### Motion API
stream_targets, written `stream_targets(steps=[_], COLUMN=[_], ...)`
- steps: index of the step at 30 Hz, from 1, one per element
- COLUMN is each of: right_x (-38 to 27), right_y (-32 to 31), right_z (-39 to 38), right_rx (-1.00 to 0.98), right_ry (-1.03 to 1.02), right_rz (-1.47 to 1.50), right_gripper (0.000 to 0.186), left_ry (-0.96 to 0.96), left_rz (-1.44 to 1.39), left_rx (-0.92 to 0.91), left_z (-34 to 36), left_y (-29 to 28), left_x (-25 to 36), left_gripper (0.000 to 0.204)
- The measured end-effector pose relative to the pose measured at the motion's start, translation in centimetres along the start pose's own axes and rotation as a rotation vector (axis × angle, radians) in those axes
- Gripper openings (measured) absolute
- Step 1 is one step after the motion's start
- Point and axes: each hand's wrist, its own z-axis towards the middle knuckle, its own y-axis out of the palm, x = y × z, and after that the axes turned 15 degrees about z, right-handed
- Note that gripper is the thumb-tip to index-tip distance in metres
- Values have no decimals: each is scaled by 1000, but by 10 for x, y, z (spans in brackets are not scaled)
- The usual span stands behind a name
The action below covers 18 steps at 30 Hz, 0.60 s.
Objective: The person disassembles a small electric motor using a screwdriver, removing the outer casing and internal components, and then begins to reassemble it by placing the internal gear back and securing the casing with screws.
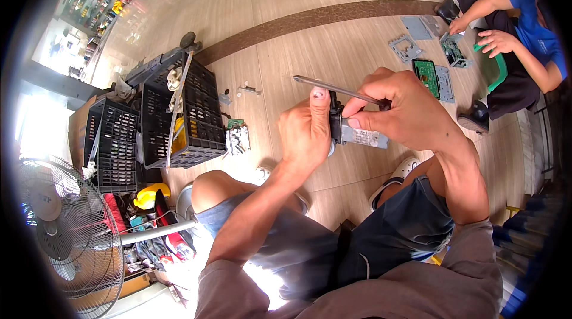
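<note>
My left hand [302,128] is closed round a small device with a black end and a silver, labelled body [364,137], its thumb pointing up along the near side. My right hand [411,109] grips a screwdriver [342,88]; its thin metal shaft points left, past my left thumb, and the tip stays free in the air. The right thumb and fingertips also reach the black end of the device. Most of the screwdriver's handle is hidden in the right palm. Both hands are held above the floor, in front of my knees.
Black plastic crates [196,113] stand at the left, near a metal fan [62,229]. Small loose parts [238,139] lie beside them. At the right, a person in blue [530,39] handles a circuit board [454,51]; another green board [425,78] and metal plates [417,28] lie nearby.
</note>
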Motion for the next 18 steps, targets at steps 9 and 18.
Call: stream_targets(steps=[9,18], right_x=[7,4], right_y=[1,2], right_z=[3,0], right_rx=[-21,10], right_ry=[41,29], right_rz=[120,54], right_gripper=[14,12], left_ry=[-8,24], left_rz=[17,52], left_rx=[-7,-2], left_z=[0,0], left_y=[2,0], left_x=[0,4], left_gripper=[69,68])
